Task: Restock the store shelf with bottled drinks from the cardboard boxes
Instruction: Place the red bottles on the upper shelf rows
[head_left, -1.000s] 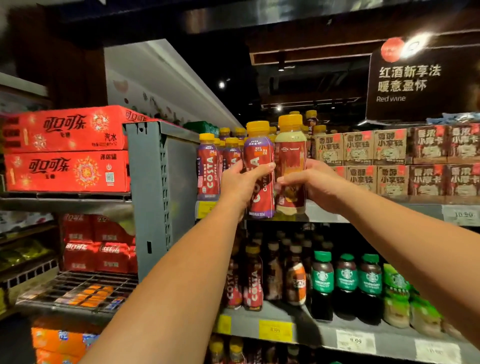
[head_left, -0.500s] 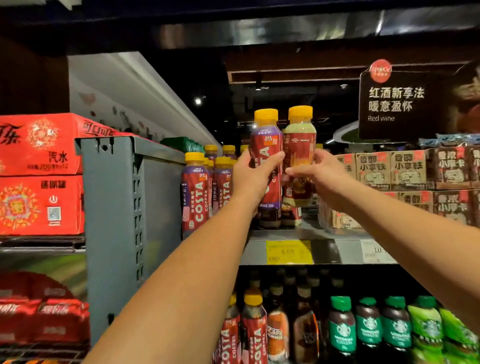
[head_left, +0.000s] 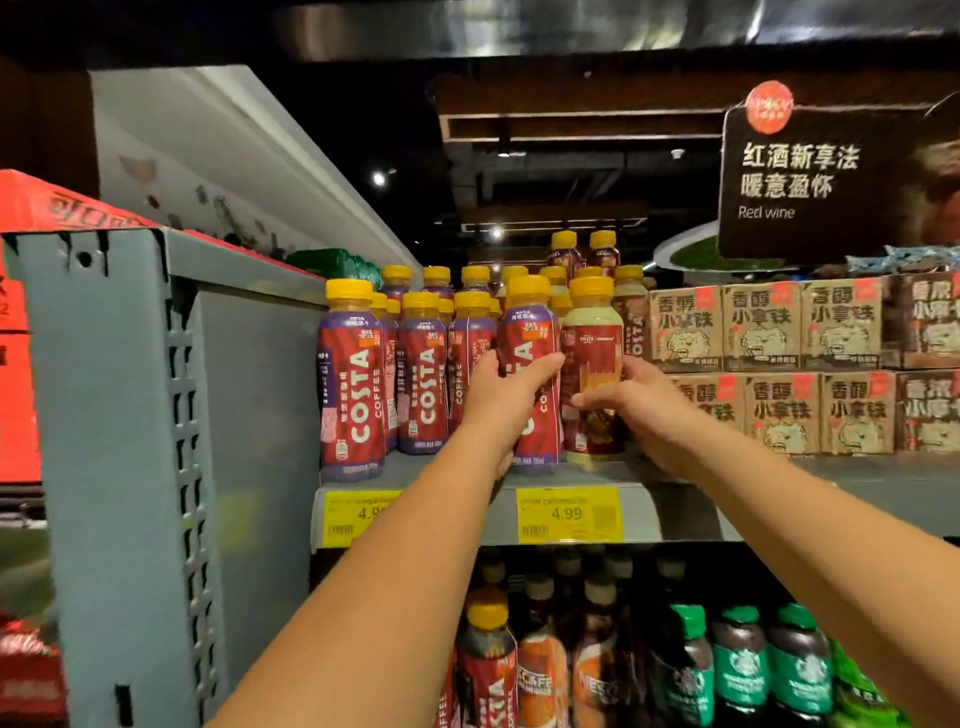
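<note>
Glossy plastic bottles (head_left: 353, 395) with smooth caps (head_left: 349, 291), a matt grey metal shelf (head_left: 670, 512), matt brown cardboard cartons (head_left: 761, 325).

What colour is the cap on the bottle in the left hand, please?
Yellow; the head view shows the cap best.

Dark ceiling (head_left: 545, 171), spot lights (head_left: 379, 179), hanging wine sign (head_left: 810, 182)

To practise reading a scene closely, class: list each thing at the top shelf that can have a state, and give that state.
Left hand: grips the purple bottle.
Purple bottle: upright, capped, at the shelf front.
Right hand: grips the pale bottle.
Pale bottle: upright, capped, beside the purple bottle.
Other bottles: upright, capped, standing in rows.
Cartons: closed, stacked two high.
</note>
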